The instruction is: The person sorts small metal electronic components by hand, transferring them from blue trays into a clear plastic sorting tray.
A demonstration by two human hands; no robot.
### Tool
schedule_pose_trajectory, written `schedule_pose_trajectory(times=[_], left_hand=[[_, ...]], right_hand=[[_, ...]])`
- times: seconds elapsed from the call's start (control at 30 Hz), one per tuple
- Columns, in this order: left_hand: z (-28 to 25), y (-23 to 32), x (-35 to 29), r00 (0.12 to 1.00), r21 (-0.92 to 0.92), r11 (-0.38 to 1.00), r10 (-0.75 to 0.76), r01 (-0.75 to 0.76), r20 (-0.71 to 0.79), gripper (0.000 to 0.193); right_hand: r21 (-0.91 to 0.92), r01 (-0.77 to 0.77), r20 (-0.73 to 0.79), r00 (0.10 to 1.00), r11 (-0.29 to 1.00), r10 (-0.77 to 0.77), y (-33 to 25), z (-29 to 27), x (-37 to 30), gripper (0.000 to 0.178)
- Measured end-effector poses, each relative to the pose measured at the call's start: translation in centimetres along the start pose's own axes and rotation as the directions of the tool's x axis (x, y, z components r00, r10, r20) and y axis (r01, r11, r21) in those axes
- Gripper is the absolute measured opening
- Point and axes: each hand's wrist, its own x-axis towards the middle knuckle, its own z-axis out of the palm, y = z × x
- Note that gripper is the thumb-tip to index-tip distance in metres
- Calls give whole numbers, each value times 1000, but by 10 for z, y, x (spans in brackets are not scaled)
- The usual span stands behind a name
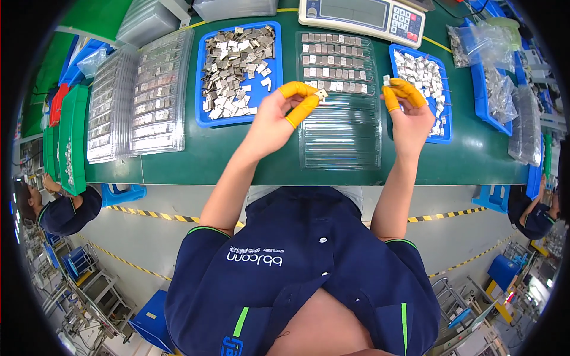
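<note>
Yellow finger cots cover the thumb and index finger of my left hand (279,117), which pinches a small flat silver metal piece (321,94) with holes. That piece is over the clear plastic tray (341,148), whose upper rows hold several lines of similar pieces. My right hand (411,115), also in yellow cots, pinches a small white part (386,79) between the tray and a blue bin (444,133) of white parts. Left of the tray, a larger blue bin (261,95) contains many loose metal pieces.
A digital scale (362,15) stands at the back. Filled clear trays (160,95) lie on the left beside a green bin (72,139). At the right, another blue bin (493,107) holds plastic bags. Other people (68,210) sit at both sides.
</note>
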Motion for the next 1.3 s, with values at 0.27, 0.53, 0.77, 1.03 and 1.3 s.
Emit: schedule_pose_trajectory(times=[0.27, 0.53, 0.77, 1.03, 1.3], left_hand=[[31, -6, -6, 995, -209, 977, -25, 46, 101, 20], [30, -5, -12, 965, -172, 949, -256, 263, 63, 25], [31, -5, -15, 974, -218, 951, -225, 218, -8, 25], [19, -6, -12, 979, -191, 973, -155, 129, -131, 24], [26, -3, -12, 956, -285, 956, -139, 63, -257, 19]], right_hand=[[276, -164, 184, 976, 947, 115, -11, 34, -34, 27], [-155, 202, 145, 973, 967, -180, -5, 40, -45, 21], [-306, 473, 162, 881, 826, -445, -1, 44, -46, 21], [210, 11, 114, 993, 978, -36, -10, 38, -47, 19], [327, -199, 136, 977, 924, 163, -21, 47, -50, 22]])
